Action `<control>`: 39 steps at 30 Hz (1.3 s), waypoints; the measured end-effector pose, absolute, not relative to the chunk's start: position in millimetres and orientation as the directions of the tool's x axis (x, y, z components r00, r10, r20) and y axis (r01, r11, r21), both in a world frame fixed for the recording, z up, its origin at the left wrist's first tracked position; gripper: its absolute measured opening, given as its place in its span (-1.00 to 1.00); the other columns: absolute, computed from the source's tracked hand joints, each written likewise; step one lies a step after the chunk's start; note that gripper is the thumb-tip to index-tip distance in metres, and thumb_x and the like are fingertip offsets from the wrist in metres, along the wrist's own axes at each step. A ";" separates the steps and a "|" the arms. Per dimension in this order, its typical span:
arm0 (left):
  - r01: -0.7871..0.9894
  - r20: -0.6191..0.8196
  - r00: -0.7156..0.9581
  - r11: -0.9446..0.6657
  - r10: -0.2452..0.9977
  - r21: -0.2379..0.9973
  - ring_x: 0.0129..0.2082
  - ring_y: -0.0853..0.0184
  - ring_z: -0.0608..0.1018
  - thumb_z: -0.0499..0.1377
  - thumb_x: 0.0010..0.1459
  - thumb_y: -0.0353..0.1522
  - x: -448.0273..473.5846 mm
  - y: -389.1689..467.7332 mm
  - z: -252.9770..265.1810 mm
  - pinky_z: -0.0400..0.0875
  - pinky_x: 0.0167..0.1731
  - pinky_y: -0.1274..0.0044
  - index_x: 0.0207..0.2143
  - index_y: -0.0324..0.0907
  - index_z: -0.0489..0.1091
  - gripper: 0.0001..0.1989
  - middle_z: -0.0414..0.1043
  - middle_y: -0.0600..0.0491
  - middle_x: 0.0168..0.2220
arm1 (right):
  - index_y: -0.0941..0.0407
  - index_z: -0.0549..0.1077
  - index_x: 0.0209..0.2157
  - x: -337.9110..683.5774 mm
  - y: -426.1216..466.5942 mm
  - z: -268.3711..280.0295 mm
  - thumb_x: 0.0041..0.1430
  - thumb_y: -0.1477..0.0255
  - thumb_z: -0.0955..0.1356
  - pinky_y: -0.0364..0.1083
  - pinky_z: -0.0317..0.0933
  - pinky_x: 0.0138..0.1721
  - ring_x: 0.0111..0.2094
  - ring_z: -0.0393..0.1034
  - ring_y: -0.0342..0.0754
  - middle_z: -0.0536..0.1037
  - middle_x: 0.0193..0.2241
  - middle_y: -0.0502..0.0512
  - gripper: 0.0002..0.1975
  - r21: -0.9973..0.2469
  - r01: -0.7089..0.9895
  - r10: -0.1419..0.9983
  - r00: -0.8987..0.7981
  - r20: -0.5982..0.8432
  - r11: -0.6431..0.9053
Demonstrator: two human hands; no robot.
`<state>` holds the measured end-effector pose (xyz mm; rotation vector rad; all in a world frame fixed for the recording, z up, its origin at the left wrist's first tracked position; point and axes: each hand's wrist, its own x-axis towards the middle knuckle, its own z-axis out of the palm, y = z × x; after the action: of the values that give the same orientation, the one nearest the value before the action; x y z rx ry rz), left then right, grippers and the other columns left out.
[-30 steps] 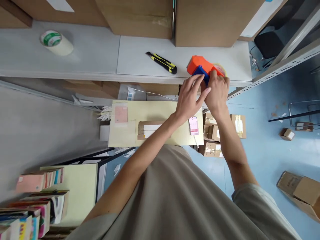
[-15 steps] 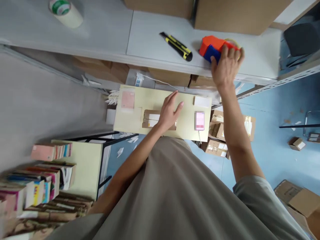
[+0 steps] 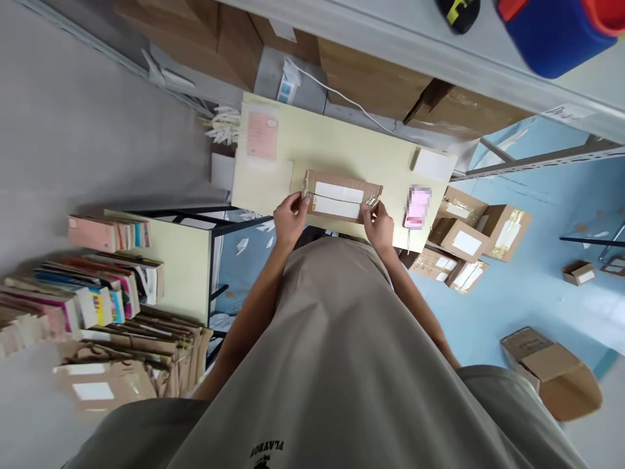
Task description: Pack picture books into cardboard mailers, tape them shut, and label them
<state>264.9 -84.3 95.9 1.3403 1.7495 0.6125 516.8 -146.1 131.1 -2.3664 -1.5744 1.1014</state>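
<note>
A brown cardboard box [image 3: 336, 177] with a white label and clear tape lies on the pale yellow table [image 3: 385, 169] in front of me. My left hand [image 3: 291, 220] pinches its left end, thumb and fingers closed at the taped edge. At the opposite end my right hand [image 3: 379, 225] grips the corner, its fingers on the crinkled tape. Above, on the grey shelf, lie the orange and blue tape dispenser [image 3: 551, 36] and the black and yellow utility knife [image 3: 459, 13], both partly cut off by the frame's edge. Neither hand touches them.
A phone [image 3: 417, 207] on a cable lies at the table's right, with a white box [image 3: 433, 164] behind it. A pink booklet [image 3: 262, 135] is at the left. Books [image 3: 92, 299] and flat parcels fill the left side table; taped cartons [image 3: 463, 241] sit on the floor at right.
My right hand has let go of the tape dispenser on the shelf and come down to the box. My left hand has moved from above the table to the box's left end. The view has tilted down.
</note>
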 end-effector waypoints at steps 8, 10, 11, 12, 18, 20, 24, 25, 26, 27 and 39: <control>0.688 -0.291 0.001 0.211 0.957 0.694 -0.19 0.12 0.72 0.38 0.44 -0.09 264.3 -64.4 105.6 0.47 -0.13 0.43 -0.20 -0.05 0.74 -0.74 0.76 0.00 -0.29 | 0.16 0.47 0.39 496.7 -147.5 130.0 0.73 0.16 -0.05 0.00 0.34 -0.07 -0.05 0.66 0.24 0.76 0.01 0.47 -0.32 -0.362 0.720 0.781 0.400 -0.480 -0.592; 0.681 -0.294 0.026 0.198 0.956 0.705 -0.14 0.05 0.75 0.36 0.45 -0.13 261.1 -57.4 101.3 0.50 -0.10 0.39 -0.14 -0.04 0.78 -0.76 0.79 -0.02 -0.25 | 0.14 0.53 0.29 497.6 -147.8 127.2 0.73 0.20 -0.07 0.01 0.33 -0.07 -0.08 0.63 0.24 0.75 -0.04 0.44 -0.32 -0.356 0.714 0.771 0.409 -0.488 -0.603; 0.679 -0.303 0.038 0.198 0.952 0.707 -0.13 0.03 0.75 0.36 0.44 -0.14 259.5 -54.4 99.6 0.52 -0.08 0.37 -0.13 -0.04 0.79 -0.76 0.80 -0.04 -0.24 | 0.13 0.55 0.24 498.3 -148.4 126.7 0.73 0.20 -0.08 0.01 0.33 -0.07 -0.11 0.62 0.23 0.75 -0.08 0.41 -0.31 -0.358 0.706 0.766 0.412 -0.494 -0.611; 0.675 -0.317 0.053 0.200 0.947 0.710 -0.12 0.03 0.75 0.36 0.44 -0.16 257.7 -51.7 98.6 0.55 -0.06 0.35 -0.14 -0.05 0.80 -0.77 0.80 -0.04 -0.22 | 0.12 0.57 0.18 499.2 -149.2 127.2 0.73 0.19 -0.08 0.01 0.34 -0.07 -0.13 0.60 0.21 0.74 -0.11 0.37 -0.31 -0.369 0.696 0.764 0.414 -0.495 -0.616; 0.543 -0.268 0.194 0.125 0.944 0.831 -0.04 0.14 0.74 0.39 0.38 -0.28 241.8 -36.6 110.9 0.67 0.08 0.37 -0.13 -0.11 0.77 -0.85 0.74 -0.09 -0.02 | 0.10 0.63 0.18 506.8 -154.6 149.3 0.74 0.05 -0.04 0.12 0.48 0.15 0.19 0.55 0.24 0.59 0.20 0.49 -0.26 -0.468 0.713 0.852 0.459 -0.250 -0.522; 0.521 -0.253 0.221 0.105 0.942 0.847 -0.10 0.20 0.72 0.41 0.32 -0.31 236.4 -30.2 115.5 0.70 0.03 0.40 -0.08 -0.11 0.77 -0.83 0.70 -0.08 0.00 | 0.09 0.64 0.20 509.8 -155.0 153.6 0.74 0.01 0.02 0.15 0.52 0.18 0.21 0.55 0.25 0.54 0.25 0.48 -0.30 -0.457 0.713 0.845 0.485 -0.225 -0.532; 0.488 -0.256 0.253 0.105 0.933 0.867 -0.11 0.26 0.73 0.34 0.33 -0.36 229.9 -18.3 104.7 0.72 0.03 0.44 0.04 -0.11 0.74 -0.73 0.67 -0.04 0.03 | 0.10 0.66 0.13 511.9 -155.6 137.8 0.74 0.09 0.17 0.07 0.61 0.17 0.13 0.63 0.15 0.54 0.24 0.41 -0.47 -0.529 0.651 0.838 0.457 -0.299 -0.544; 0.484 -0.257 0.254 0.108 0.933 0.868 -0.09 0.26 0.73 0.32 0.33 -0.38 228.9 -16.0 96.7 0.72 0.05 0.44 0.03 -0.11 0.74 -0.73 0.67 -0.04 0.03 | 0.11 0.66 0.13 511.0 -156.2 128.9 0.73 0.14 0.21 0.05 0.62 0.19 0.14 0.64 0.13 0.54 0.25 0.40 -0.53 -0.552 0.631 0.837 0.444 -0.319 -0.545; 0.486 -0.265 0.253 0.114 0.931 0.866 -0.08 0.25 0.74 0.30 0.32 -0.40 228.0 -14.4 86.9 0.72 0.08 0.42 0.00 -0.12 0.73 -0.74 0.69 -0.06 0.04 | 0.11 0.66 0.14 509.7 -157.1 118.5 0.71 0.20 0.23 0.04 0.63 0.21 0.15 0.65 0.11 0.55 0.28 0.40 -0.58 -0.572 0.611 0.836 0.431 -0.339 -0.547; 0.494 -0.284 0.254 0.129 0.924 0.860 -0.06 0.24 0.74 0.30 0.30 -0.41 227.2 -13.4 76.1 0.71 0.12 0.40 -0.04 -0.13 0.72 -0.76 0.71 -0.07 0.04 | 0.11 0.66 0.14 507.9 -158.3 107.1 0.69 0.26 0.25 0.03 0.63 0.23 0.16 0.66 0.10 0.55 0.30 0.40 -0.62 -0.589 0.593 0.836 0.418 -0.357 -0.548; 0.539 -0.541 0.248 0.350 0.804 0.766 0.22 -0.11 0.77 0.31 0.18 -0.40 219.4 -1.5 -3.0 0.57 0.42 0.07 0.02 -0.20 0.72 -0.64 0.78 -0.26 0.14 | 0.13 0.72 0.12 532.1 -163.6 11.1 0.43 0.24 0.36 0.32 0.58 0.35 0.17 0.71 0.29 0.79 0.17 0.44 -0.58 -0.722 0.313 0.760 0.473 -0.446 -0.617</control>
<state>219.4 -1.5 -3.0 1.3154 1.4189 0.2794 532.1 -163.6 11.1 -2.1642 -0.8865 1.0486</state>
